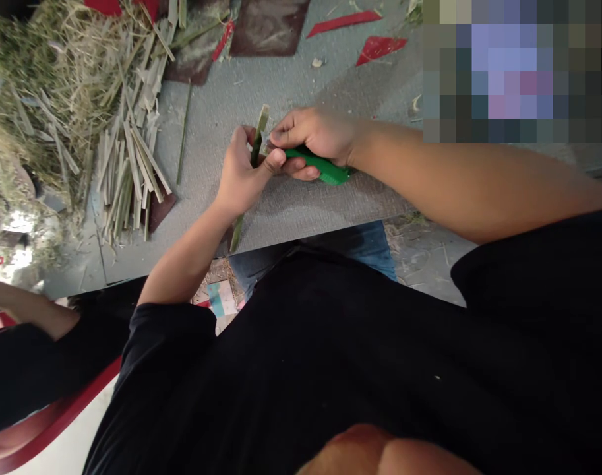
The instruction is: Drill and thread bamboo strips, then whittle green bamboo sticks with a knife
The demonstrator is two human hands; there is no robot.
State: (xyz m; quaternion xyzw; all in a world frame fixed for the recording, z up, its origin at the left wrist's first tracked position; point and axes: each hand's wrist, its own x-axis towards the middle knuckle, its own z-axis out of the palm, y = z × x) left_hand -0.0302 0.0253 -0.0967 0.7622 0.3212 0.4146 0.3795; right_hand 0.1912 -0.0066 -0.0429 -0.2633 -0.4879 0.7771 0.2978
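My left hand (242, 170) is closed around a thin green strip (237, 231), whose pale upper end sticks out above the fingers and whose lower end reaches the table's near edge. Just to the right, my right hand (316, 137) grips a green-handled cutter (330, 170). Its tip lies close to the strip and my left thumb, and the blade itself is mostly hidden by the fingers. Both hands are over the grey table (202, 191), almost touching each other.
A pile of cut strips (132, 175) and shavings (38, 72) covers the table's left side. Dark square pieces (268, 26) and red scraps (343, 23) lie at the back. Another person's arm (31, 307) is at the lower left.
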